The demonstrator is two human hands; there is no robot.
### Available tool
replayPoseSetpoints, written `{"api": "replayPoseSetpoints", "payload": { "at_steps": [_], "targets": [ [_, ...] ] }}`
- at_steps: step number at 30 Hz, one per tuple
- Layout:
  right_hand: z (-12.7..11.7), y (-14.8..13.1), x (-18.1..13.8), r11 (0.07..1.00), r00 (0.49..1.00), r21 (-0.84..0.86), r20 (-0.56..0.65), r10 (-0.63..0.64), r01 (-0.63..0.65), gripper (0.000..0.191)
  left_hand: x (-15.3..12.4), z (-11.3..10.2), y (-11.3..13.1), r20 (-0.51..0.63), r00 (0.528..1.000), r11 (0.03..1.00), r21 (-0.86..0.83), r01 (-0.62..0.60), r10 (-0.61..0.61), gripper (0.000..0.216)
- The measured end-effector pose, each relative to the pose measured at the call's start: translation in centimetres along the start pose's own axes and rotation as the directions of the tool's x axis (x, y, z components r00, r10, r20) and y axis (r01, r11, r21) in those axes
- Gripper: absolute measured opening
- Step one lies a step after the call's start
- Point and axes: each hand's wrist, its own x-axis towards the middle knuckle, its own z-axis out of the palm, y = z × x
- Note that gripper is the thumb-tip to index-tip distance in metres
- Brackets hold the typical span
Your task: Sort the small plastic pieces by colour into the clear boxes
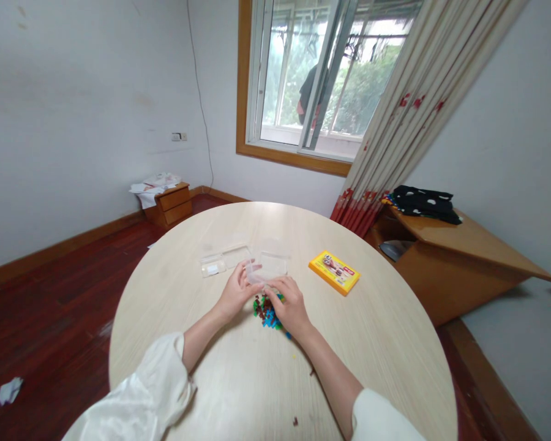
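Between my two hands is a clear plastic box (272, 264), its lid or tray part tilted up above the table. My left hand (239, 288) grips its left side, fingers curled around the edge. At its near right edge my right hand (288, 303) is closed on it, thumb toward the middle. Just under and in front of the hands lies a pile of small building bricks (267, 313) in brown, blue and green; my right hand hides part of it. Another clear plastic case (213, 265) rests left of my left hand.
A yellow box (335, 272) with a printed picture lies to the right on the round table (239, 392). A few loose bricks (296, 421) are scattered near the front. Beyond the table stand a small drawer cabinet (174, 205) and a tilted wooden cabinet (459, 269).
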Motion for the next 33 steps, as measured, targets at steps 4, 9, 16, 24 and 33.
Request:
{"api": "replayPoseSetpoints", "payload": {
  "at_steps": [4, 9, 16, 24, 33],
  "targets": [
    [-1.4, 2.2, 0.1, 0.989, 0.994, -0.143, -0.108, 0.033, -0.048, 0.02, 0.9, -1.4, -0.4, -0.053, 0.995, 0.968, 0.241, -0.067, 0.082, 0.062],
    [-3.5, 5.5, -0.1, 0.851, 0.992, -0.51, -0.068, 0.107, -0.126, 0.019, 2.0, -4.2, -1.1, -0.026, 0.922, 0.517, 0.834, -0.193, 0.387, 0.04],
    [-3.1, 7.2, -0.5, 0.733, 0.987, -0.668, -0.017, 0.158, -0.129, 0.017, 2.6, -6.2, -2.2, -0.016, 0.966, 0.149, 0.988, -0.023, 0.258, 0.045],
    [-3.5, 7.2, -0.6, 0.678, 0.975, -0.72, 0.007, 0.223, -0.15, 0.014, 3.1, -7.5, -1.4, -0.113, 0.957, 0.027, 0.994, 0.11, 0.267, 0.021],
    [-1.3, 9.4, -1.5, 0.892, 0.988, -0.434, 0.026, 0.154, -0.128, 0.03, 3.1, -6.2, -1.8, -0.023, 0.967, 0.056, 0.998, 0.009, 0.252, 0.012]
  ]
}}
